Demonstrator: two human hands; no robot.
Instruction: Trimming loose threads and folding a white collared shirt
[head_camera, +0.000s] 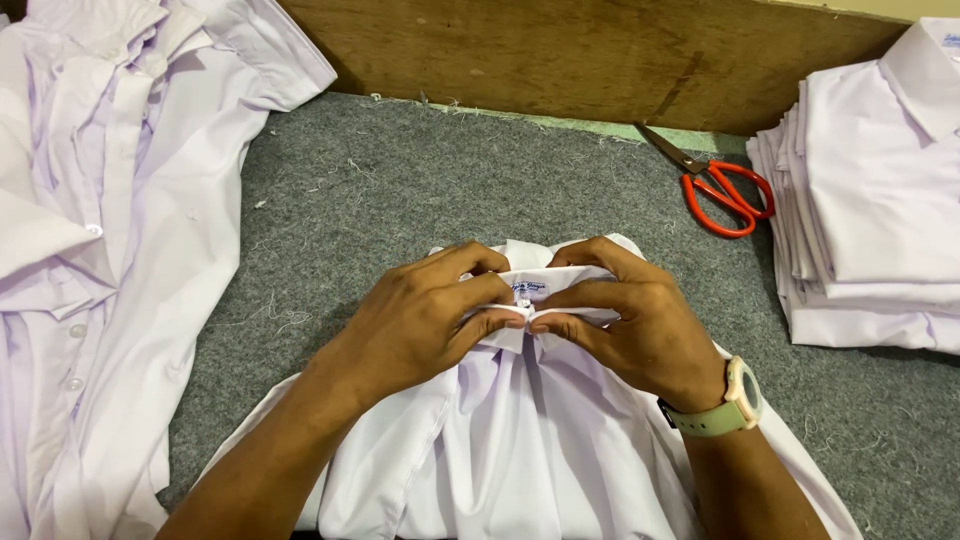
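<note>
1. Left hand (425, 320) pinched the collar (530, 290) of a pale lilac shirt (520, 440) between thumb and fingertips, closed on the cloth.
2. Right hand (625, 320) did the same from the other side, fingers narrow and gripping the collar front; pale green wristwatch (735, 400) on that wrist.
3. Both sets of fingertips met at the collar's middle, touching, just below a small sewn-in label (530, 288).
4. Shirt lay front up on the grey felt table (450, 190), at the middle of the near edge, body bunched in loose folds toward that edge.
5. Heap of unfolded shirts (100, 250) of the same colour covered the left edge, buttons showing along one placket.
6. Neat stack of folded shirts (880, 200) sat at the right edge, collars toward the far side.
7. Orange-handled scissors (715, 185) lay near the far edge, just beside the folded stack, blades pointing to the far left.
8. Wooden board (560, 50) stood along the far edge.
9. Loose thread scraps scattered over the felt.
</note>
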